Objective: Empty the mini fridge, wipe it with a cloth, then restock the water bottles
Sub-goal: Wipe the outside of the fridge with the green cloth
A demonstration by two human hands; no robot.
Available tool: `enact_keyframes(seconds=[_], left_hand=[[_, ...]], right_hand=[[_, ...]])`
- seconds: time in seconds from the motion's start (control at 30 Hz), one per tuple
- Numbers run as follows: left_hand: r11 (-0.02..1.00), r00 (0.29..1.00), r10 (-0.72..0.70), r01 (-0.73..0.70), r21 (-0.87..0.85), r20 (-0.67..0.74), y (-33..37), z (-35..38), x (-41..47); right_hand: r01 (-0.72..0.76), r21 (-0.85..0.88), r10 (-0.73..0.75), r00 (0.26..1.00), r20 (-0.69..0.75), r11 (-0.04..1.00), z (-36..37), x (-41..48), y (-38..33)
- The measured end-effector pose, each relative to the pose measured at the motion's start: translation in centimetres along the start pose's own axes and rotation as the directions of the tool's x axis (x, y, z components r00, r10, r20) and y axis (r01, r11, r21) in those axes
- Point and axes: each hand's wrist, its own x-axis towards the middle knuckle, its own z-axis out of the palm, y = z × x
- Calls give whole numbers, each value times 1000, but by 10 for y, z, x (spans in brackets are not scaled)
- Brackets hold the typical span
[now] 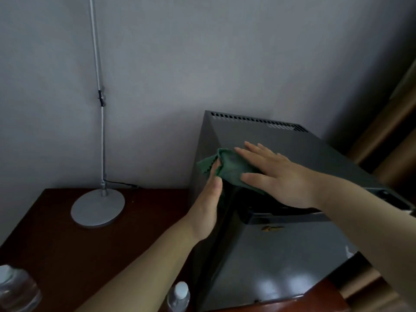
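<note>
A dark grey mini fridge (pixel 281 255) stands on a dark wooden table, its door closed. A green cloth (pixel 229 166) lies on the front left corner of the fridge top. My right hand (pixel 276 174) presses flat on the cloth with straight fingers. My left hand (pixel 208 206) lies against the upper left side of the fridge, its fingertips touching the cloth's hanging edge. Two clear water bottles with white caps stand at the table's front: one (pixel 179 296) beside the fridge, one (pixel 13 287) at the far left.
A silver desk lamp with a round base (pixel 98 208) and a thin pole stands on the wooden table (pixel 56 244) left of the fridge, its black cord running along the wall. A grey wall is close behind. Brown wooden furniture (pixel 387 136) stands right of the fridge.
</note>
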Motion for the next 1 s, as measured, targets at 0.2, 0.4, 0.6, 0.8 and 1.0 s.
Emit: enact_keyframes(seconds=[0.2,0.4,0.6,0.8,1.0], left_hand=[[982,995,-3,22,188,-97,4,-10,4],[971,993,121,-117,208,-5,-8,5,-27],[986,992,52,-33,166,-114,1,20,-31],[998,990,-63,60,-32,-127,-2,9,-17],[996,985,-90,92,6,-150,-19,-31,25]], right_hand=[[-48,7,48,998,28,999,0,8,-11],[54,28,-54,999,4,998,4,4,-9],[133,57,-134,991,2,989,2,-5,-2],[184,20,-184,983,-25,983,-5,-5,-6],[68,26,-68,998,-11,997,-13,37,6]])
